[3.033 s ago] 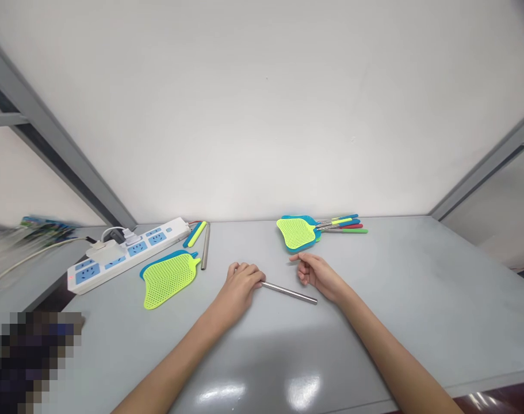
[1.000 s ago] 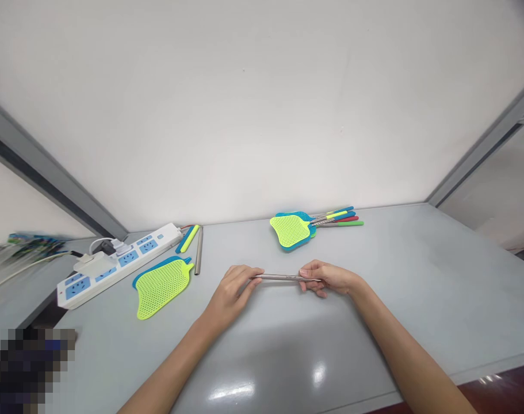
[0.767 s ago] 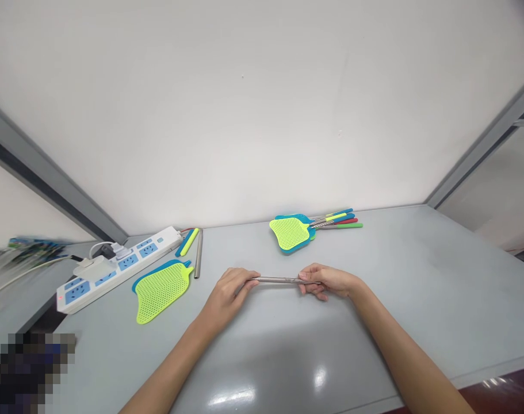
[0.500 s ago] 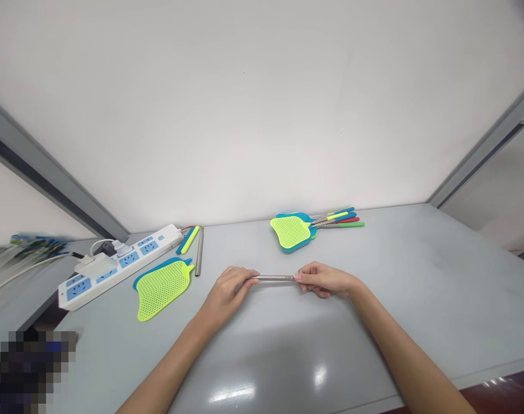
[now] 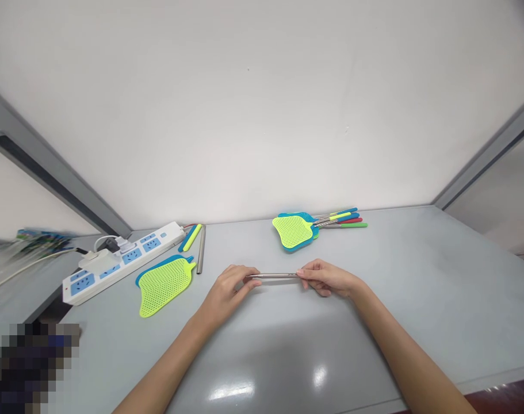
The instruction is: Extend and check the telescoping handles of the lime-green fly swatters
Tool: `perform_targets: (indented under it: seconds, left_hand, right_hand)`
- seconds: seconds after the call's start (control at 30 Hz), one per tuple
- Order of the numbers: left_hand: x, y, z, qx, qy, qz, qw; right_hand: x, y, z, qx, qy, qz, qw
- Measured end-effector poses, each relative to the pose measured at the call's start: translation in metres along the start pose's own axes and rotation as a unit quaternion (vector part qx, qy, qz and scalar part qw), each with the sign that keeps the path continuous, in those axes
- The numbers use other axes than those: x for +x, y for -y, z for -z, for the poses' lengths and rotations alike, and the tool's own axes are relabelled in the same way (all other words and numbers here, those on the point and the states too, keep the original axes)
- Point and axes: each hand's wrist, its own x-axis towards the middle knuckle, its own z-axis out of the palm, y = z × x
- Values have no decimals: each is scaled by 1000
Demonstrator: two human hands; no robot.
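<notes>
Above the middle of the table, a slim silver metal rod lies level between my two hands. My left hand has its left end between thumb and fingers, the grip looser there. My right hand pinches the right end. To the left are a yellow-green fly swatter head and a blue swatter head mostly under it. Behind these lie a yellow-green handle grip, a blue handle grip and another metal rod.
Several fly swatters with coloured handles are stacked by the wall, a yellow-green one on top. A white power strip with plugs and cables runs along the left edge. Plastic-wrapped items lie beyond it. A pixelated patch covers the lower left.
My left thumb and fingers have loosened and spread slightly around the rod, and a little more of it shows. My right hand keeps its pinch. The view has shifted slightly.
</notes>
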Motion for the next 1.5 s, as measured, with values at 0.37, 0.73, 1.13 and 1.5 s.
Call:
perform_targets:
  seconds: [0.37,0.73,1.13,1.5]
  left_hand:
    - [1,-5,2,-37,-20,7,999]
    - [3,-9,3,-41,4,20,999]
    - [1,-8,-1,-33,5,16,999]
    - [4,-6,-7,-68,-40,11,997]
  right_hand:
    - [-1,1,3,10,8,0,1000]
    - [1,-2,5,41,3,-8,999]
    - [0,-2,3,76,-67,16,995]
    - [3,-6,6,153,-100,26,983]
